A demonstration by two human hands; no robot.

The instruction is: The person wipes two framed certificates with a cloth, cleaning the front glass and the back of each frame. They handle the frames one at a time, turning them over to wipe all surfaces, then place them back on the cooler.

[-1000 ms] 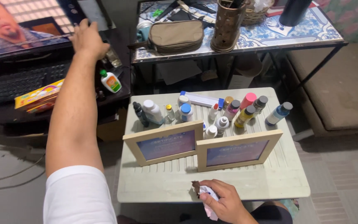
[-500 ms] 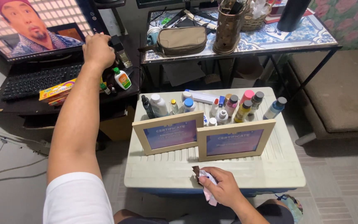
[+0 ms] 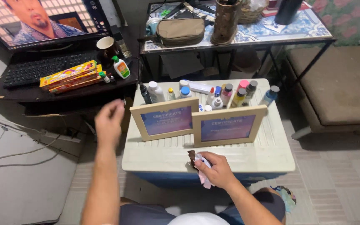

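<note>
Head view: my right hand (image 3: 215, 168) grips a crumpled pale cloth (image 3: 203, 166) at the front edge of the cream lid (image 3: 267, 156), most of it hidden under my fingers. My left hand (image 3: 109, 123) hangs blurred off the lid's left edge, fingers loosely spread, holding nothing, and 2 wooden frames (image 3: 196, 121) hide the bottles (image 3: 230, 93) behind them.

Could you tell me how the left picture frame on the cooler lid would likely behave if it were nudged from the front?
The left picture frame stands nearly upright on a thin bottom edge, so it would probably tip backward rather than slide. It looks like light wood, so little force may do it. The small bottles close behind could get knocked, while the ribbed cooler lid may resist sliding.
</note>
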